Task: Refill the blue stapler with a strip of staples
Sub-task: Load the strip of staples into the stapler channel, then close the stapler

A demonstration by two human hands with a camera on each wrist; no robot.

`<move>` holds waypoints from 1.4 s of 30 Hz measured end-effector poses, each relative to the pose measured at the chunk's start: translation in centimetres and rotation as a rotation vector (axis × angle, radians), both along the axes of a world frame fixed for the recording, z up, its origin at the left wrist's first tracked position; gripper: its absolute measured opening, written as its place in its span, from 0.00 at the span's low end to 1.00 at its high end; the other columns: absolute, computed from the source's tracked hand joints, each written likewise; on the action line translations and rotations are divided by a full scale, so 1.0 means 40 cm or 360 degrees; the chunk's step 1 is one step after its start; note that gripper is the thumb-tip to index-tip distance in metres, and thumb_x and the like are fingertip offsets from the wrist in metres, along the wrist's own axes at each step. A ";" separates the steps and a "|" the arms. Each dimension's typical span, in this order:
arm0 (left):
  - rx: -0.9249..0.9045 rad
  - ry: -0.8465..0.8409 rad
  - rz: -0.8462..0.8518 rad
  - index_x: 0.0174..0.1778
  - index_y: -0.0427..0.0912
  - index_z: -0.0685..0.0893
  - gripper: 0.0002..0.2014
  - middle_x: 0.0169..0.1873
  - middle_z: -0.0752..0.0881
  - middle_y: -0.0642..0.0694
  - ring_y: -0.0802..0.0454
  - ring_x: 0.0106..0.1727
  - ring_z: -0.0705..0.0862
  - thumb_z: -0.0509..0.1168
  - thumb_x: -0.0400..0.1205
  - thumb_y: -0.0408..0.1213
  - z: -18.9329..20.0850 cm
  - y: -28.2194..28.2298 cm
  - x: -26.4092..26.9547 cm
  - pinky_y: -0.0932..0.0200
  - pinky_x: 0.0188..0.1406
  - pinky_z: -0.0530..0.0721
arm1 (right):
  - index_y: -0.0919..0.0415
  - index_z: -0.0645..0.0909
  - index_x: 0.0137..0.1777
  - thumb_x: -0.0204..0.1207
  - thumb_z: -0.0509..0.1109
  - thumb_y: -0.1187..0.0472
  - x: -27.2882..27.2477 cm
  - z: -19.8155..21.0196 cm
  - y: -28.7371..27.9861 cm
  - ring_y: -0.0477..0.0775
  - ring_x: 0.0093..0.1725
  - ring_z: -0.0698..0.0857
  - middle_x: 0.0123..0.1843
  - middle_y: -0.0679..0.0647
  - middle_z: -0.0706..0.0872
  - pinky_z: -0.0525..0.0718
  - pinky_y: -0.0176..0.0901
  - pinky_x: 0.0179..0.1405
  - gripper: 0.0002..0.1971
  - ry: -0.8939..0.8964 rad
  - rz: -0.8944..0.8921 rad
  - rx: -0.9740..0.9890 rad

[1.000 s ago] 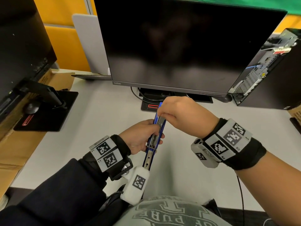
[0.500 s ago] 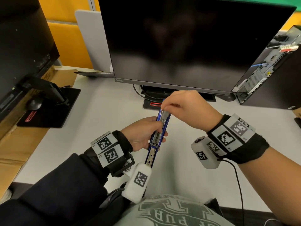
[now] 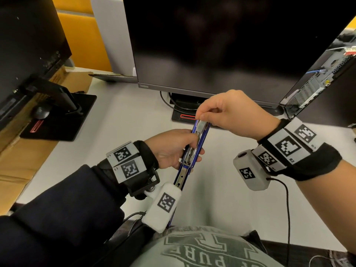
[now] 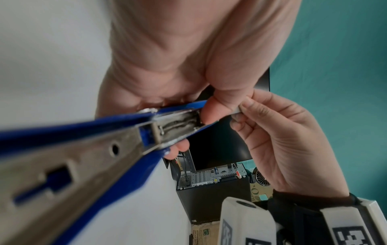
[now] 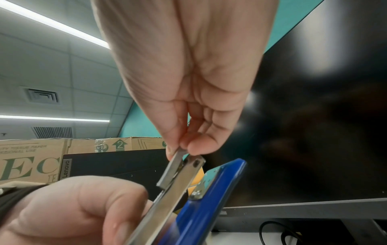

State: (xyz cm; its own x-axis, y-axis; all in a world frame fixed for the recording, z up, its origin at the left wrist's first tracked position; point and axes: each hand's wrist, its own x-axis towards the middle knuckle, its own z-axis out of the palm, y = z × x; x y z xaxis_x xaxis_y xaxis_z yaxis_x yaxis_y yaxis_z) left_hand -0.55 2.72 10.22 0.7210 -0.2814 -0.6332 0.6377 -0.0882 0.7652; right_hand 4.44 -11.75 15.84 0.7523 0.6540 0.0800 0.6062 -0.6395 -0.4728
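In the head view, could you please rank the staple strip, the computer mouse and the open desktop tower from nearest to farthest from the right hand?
From the right hand:
1. Staple strip: pinched in its fingers, at the far end of the blue stapler that the left hand grips.
2. Open desktop tower: at the desk's back right.
3. Computer mouse: far left, on the other monitor's base.

Your left hand (image 3: pixel 171 149): palm turned inward, fingers and thumb curled around the mid-length of the opened blue metal stapler (image 3: pixel 194 151), forearm in a dark sleeve (image 3: pixel 57 209) reaching in from lower left. Your right hand (image 3: pixel 229 112): raised just above and beyond the left, wrist bent downward, thumb and forefinger pinching the short grey strip of staples (image 5: pixel 171 167) at the stapler's far end; other fingers curled.
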 end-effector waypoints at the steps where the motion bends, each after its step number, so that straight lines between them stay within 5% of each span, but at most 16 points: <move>1: -0.0002 -0.0003 -0.0001 0.47 0.45 0.77 0.10 0.43 0.83 0.43 0.48 0.45 0.82 0.54 0.77 0.28 0.000 0.000 0.000 0.47 0.41 0.83 | 0.56 0.87 0.46 0.76 0.67 0.61 0.002 -0.001 -0.001 0.20 0.34 0.77 0.32 0.29 0.76 0.72 0.13 0.34 0.07 -0.0015 0.0010 -0.0018; 5: -0.0007 -0.0002 -0.0010 0.48 0.45 0.77 0.10 0.43 0.83 0.43 0.48 0.44 0.82 0.53 0.78 0.28 0.001 0.000 0.000 0.46 0.42 0.83 | 0.55 0.87 0.46 0.76 0.66 0.61 0.006 -0.002 -0.004 0.21 0.34 0.77 0.32 0.30 0.76 0.71 0.13 0.33 0.07 -0.0034 0.0029 -0.0051; 8: -0.0011 0.0002 -0.0009 0.49 0.45 0.76 0.10 0.44 0.82 0.43 0.48 0.44 0.82 0.53 0.78 0.28 0.002 -0.001 0.000 0.46 0.41 0.83 | 0.56 0.87 0.48 0.77 0.66 0.61 0.004 0.001 -0.005 0.34 0.34 0.80 0.36 0.38 0.81 0.72 0.19 0.34 0.08 -0.0076 0.0053 -0.0091; 13: -0.0002 -0.0005 0.0001 0.47 0.44 0.76 0.10 0.42 0.83 0.43 0.49 0.43 0.83 0.52 0.78 0.28 -0.004 -0.005 -0.004 0.47 0.41 0.83 | 0.60 0.86 0.47 0.76 0.64 0.64 -0.010 -0.019 0.001 0.53 0.44 0.84 0.44 0.54 0.87 0.80 0.43 0.47 0.09 -0.0378 0.0202 -0.0182; 17: -0.0015 -0.0032 0.0011 0.49 0.44 0.77 0.11 0.43 0.82 0.43 0.48 0.44 0.82 0.52 0.78 0.29 -0.006 -0.002 -0.003 0.48 0.40 0.83 | 0.59 0.84 0.52 0.75 0.67 0.64 -0.027 -0.061 -0.004 0.51 0.45 0.81 0.52 0.56 0.82 0.78 0.39 0.45 0.09 -0.0409 0.0051 -0.0040; 21: 0.0006 -0.0043 0.0038 0.49 0.45 0.78 0.11 0.43 0.83 0.43 0.48 0.44 0.83 0.53 0.78 0.29 -0.004 -0.004 -0.002 0.49 0.37 0.84 | 0.55 0.76 0.61 0.72 0.72 0.59 -0.027 -0.080 -0.010 0.48 0.53 0.79 0.59 0.51 0.77 0.78 0.30 0.45 0.18 0.0009 -0.0369 0.0268; 26: 0.0006 -0.0041 0.0045 0.54 0.43 0.78 0.11 0.41 0.84 0.44 0.49 0.43 0.83 0.54 0.78 0.34 -0.006 -0.009 -0.005 0.47 0.42 0.84 | 0.56 0.77 0.62 0.70 0.73 0.60 -0.016 -0.087 -0.023 0.58 0.51 0.87 0.54 0.61 0.85 0.90 0.53 0.49 0.19 0.0696 -0.0484 0.0641; 33: -0.0027 -0.0055 -0.0084 0.52 0.44 0.79 0.11 0.43 0.85 0.42 0.47 0.45 0.84 0.55 0.79 0.38 -0.013 -0.005 -0.006 0.46 0.45 0.85 | 0.58 0.77 0.64 0.70 0.72 0.66 -0.024 -0.103 -0.026 0.61 0.50 0.87 0.50 0.57 0.82 0.91 0.57 0.47 0.21 0.0888 -0.0572 0.0879; 38: 0.0339 0.0009 -0.0746 0.65 0.51 0.74 0.20 0.51 0.83 0.43 0.44 0.48 0.86 0.64 0.76 0.46 -0.019 0.060 -0.020 0.44 0.51 0.85 | 0.60 0.78 0.59 0.71 0.70 0.68 -0.016 -0.120 -0.074 0.57 0.45 0.87 0.47 0.57 0.79 0.91 0.49 0.42 0.16 0.0908 -0.0781 0.1063; 42: 0.0490 -0.0025 -0.0975 0.64 0.47 0.78 0.20 0.43 0.86 0.44 0.51 0.38 0.87 0.68 0.75 0.38 -0.043 0.134 -0.054 0.49 0.46 0.89 | 0.61 0.78 0.58 0.71 0.70 0.67 -0.007 -0.157 -0.138 0.61 0.46 0.87 0.52 0.65 0.81 0.91 0.47 0.40 0.15 0.0964 -0.1091 0.1242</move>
State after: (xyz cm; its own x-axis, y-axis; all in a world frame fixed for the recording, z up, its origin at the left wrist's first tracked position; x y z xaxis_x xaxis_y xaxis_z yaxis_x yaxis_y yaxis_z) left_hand -2.72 8.08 8.51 0.4986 -0.4502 -0.7408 0.3925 -0.6447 0.6560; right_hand 4.15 -17.27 9.54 0.9769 0.0359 -0.2106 -0.2026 -0.1562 -0.9667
